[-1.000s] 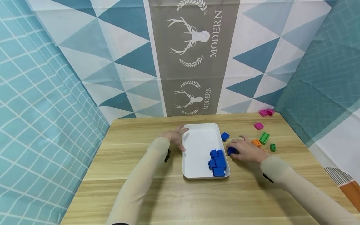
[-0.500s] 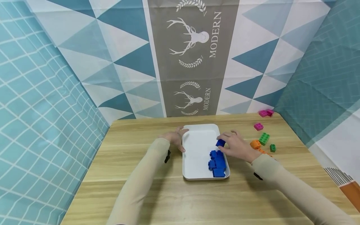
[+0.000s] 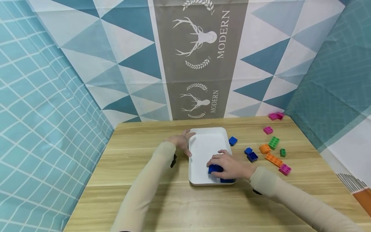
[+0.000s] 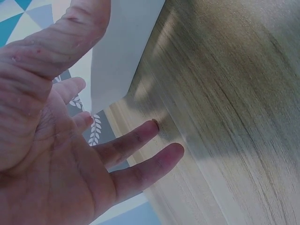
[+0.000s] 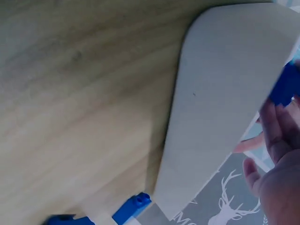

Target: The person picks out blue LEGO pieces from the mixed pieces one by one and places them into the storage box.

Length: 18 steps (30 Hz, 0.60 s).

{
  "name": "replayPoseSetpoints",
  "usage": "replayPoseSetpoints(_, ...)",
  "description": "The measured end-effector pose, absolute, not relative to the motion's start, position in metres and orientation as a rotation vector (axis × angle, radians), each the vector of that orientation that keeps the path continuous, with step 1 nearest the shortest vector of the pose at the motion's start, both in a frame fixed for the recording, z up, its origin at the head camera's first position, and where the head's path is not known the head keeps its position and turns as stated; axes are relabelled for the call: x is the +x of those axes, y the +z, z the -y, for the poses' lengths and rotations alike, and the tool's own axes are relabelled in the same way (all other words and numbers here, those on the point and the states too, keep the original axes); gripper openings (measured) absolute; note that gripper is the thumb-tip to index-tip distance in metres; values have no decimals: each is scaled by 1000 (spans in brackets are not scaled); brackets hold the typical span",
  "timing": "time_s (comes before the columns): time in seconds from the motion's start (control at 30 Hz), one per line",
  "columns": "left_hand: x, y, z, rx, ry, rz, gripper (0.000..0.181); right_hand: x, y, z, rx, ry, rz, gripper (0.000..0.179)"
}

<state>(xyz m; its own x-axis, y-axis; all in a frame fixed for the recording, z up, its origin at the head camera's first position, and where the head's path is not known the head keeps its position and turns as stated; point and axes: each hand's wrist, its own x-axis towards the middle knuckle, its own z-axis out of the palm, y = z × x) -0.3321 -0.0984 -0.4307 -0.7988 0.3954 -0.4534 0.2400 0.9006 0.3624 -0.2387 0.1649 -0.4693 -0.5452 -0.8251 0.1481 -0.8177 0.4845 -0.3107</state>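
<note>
A white tray (image 3: 203,146) lies on the wooden table. My right hand (image 3: 230,167) reaches over its right rim and grips a blue toy brick (image 3: 214,169) low over the tray floor. In the right wrist view, the fingers pinch that blue brick (image 5: 283,86) beyond the tray wall (image 5: 215,93). More blue bricks (image 3: 227,180) lie in the tray's near right corner, partly hidden under the hand. At the left rim, my left hand (image 3: 180,141) rests with spread fingers against the tray. The left wrist view shows its palm and extended fingers (image 4: 147,171) beside the tray wall.
Right of the tray lie a blue brick (image 3: 233,141) and two more blue bricks (image 3: 252,157) close together. Farther right are orange bricks (image 3: 273,159), green bricks (image 3: 273,142) and several pink bricks (image 3: 268,130). Patterned cloth (image 3: 139,64) walls the table's back and sides.
My right hand has carried a blue brick from the table right of the tray, over the rim, and down to the tray's near half. The left hand stays at the left rim.
</note>
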Motion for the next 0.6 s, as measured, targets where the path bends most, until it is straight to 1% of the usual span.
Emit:
replayPoseSetpoints(0.37, -333, -430, 98, 442, 379, -2527, 118, -230, -476, -164, -1626, -526, -2633, 22)
replayPoseSetpoints(0.6, -333, -430, 99, 448, 404, -2519, 117, -227, -483, -166, -1617, -508, -2612, 17)
